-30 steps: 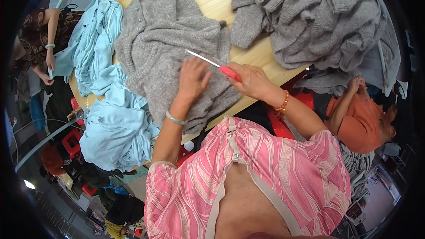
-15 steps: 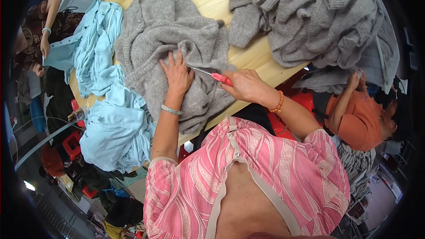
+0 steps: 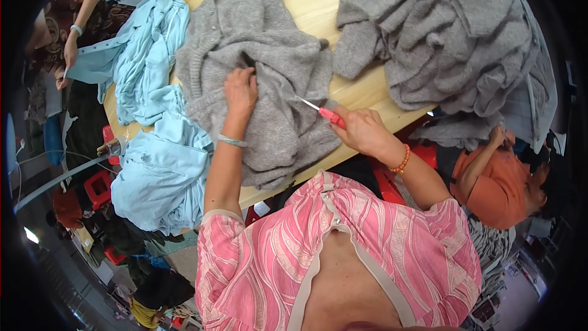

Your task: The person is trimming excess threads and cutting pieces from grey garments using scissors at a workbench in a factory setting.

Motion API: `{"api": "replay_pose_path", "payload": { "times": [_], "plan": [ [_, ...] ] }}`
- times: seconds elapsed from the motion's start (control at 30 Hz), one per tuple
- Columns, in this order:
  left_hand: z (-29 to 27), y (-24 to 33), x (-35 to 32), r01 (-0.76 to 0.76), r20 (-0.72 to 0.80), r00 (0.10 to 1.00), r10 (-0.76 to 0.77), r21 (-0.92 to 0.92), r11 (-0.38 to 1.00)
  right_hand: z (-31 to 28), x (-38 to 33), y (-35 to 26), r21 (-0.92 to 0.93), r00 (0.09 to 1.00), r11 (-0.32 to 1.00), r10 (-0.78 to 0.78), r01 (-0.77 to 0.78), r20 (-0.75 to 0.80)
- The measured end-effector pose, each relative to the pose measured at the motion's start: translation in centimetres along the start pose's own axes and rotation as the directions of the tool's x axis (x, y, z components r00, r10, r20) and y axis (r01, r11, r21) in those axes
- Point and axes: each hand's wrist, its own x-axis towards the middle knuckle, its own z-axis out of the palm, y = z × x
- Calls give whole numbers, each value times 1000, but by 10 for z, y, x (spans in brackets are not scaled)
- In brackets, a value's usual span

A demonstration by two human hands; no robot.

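A grey knitted sweater [image 3: 269,67] lies spread on the wooden table [image 3: 367,89] in front of me. My left hand [image 3: 241,89] pinches a fold of its fabric near the middle. My right hand [image 3: 364,132] holds a small tool with a red handle [image 3: 331,116] and a thin metal tip, and the tip points at the sweater just right of my left hand. I wear a bracelet on each wrist.
A heap of more grey knitwear [image 3: 447,43] covers the table's right side. Light blue garments [image 3: 153,147] hang over the left edge. One person in an orange top [image 3: 499,187] sits at right, another person [image 3: 67,37] at far left. Red stools [image 3: 98,187] stand below.
My left hand has slid up the sweater and closed on a fold. My right hand lowered the red-handled tool so its tip now meets the fabric.
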Motion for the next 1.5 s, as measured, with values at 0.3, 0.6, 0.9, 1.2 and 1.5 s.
{"api": "replay_pose_path", "payload": {
  "times": [0.3, 0.6, 0.9, 1.2, 1.5],
  "plan": [
    [-8, -8, -4, 316, 133, 936, -325, -722, 615, -12, 15, -7, 33, 995, 998, -47, 44, 83],
    [-39, 17, -13, 198, 182, 979, -94, -731, 653, -9, 26, -10, 91, 990, 986, -138, 139, -19],
    [-73, -161, 0, 584, -258, 740, -622, -213, 783, -7, 13, -5, 80, 991, 988, -132, 134, -30],
    [-143, -79, 16, 249, -243, 936, -253, -49, 967, -11, 2, -6, 163, 988, 975, -152, 148, 14],
    [-246, 169, -19, -762, -597, 647, 475, -490, 423, -35, 13, -28, 13, 734, 786, -571, 618, -368]
  ]
}}
